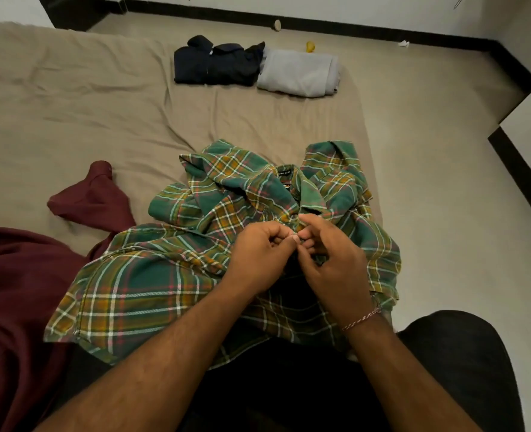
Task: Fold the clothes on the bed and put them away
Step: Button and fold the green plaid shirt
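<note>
Buttoning the plaid shirt (152, 275), both hands (259, 254) (332, 257) pinch its placket; two folded piles (217, 63) (298, 73) done, maroon garment (18, 291) waits.

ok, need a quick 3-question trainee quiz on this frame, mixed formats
1. True or false: both the left hand and the right hand pinch the plaid shirt near its collar.
2. Multiple choice: which folded clothes lie at the far end of the bed?
A. a dark garment beside a grey garment
B. two maroon garments
C. a single white towel
3. Fill in: the unfolded clothing to the left of the plaid shirt is ____ in colour.

Key: 1 true; 2 A; 3 maroon, the maroon garment.
</note>
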A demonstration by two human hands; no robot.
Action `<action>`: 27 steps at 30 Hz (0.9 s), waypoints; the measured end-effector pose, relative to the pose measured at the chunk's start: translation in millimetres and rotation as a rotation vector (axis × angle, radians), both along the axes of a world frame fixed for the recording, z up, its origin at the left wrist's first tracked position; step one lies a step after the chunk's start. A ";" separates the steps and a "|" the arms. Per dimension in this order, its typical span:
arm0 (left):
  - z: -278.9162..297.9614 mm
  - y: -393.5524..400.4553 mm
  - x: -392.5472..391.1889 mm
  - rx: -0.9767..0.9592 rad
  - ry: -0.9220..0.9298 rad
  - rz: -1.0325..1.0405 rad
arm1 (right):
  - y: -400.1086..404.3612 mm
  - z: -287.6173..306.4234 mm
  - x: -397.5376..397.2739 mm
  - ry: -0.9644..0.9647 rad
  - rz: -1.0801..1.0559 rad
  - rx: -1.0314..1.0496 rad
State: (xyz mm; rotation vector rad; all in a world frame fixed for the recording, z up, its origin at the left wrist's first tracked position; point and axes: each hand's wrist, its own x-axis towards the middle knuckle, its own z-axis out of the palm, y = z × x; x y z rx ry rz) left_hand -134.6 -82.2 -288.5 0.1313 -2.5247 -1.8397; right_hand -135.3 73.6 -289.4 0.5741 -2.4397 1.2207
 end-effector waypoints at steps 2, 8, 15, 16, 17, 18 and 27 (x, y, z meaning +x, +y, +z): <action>-0.2 -2.1 -2.3 0.017 -0.004 0.018 | -3.2 0.1 1.6 0.009 -0.033 -0.020; 10.7 -0.9 -0.7 0.347 -0.153 0.043 | -10.9 6.9 5.3 -0.083 -0.092 -0.209; 14.8 3.4 2.7 0.531 -0.185 0.070 | -13.7 5.6 4.0 -0.125 -0.090 -0.308; 15.7 2.8 2.5 0.519 -0.175 0.062 | -12.6 4.8 3.2 -0.088 -0.096 -0.252; 16.2 2.6 2.3 0.511 -0.171 0.058 | -11.2 4.4 2.7 -0.057 -0.100 -0.211; 16.6 2.5 2.5 0.504 -0.170 0.057 | -10.2 4.3 2.4 -0.039 -0.099 -0.192; 13.2 5.9 3.0 0.421 -0.165 0.070 | -9.1 -3.9 1.3 -0.202 -0.084 -0.352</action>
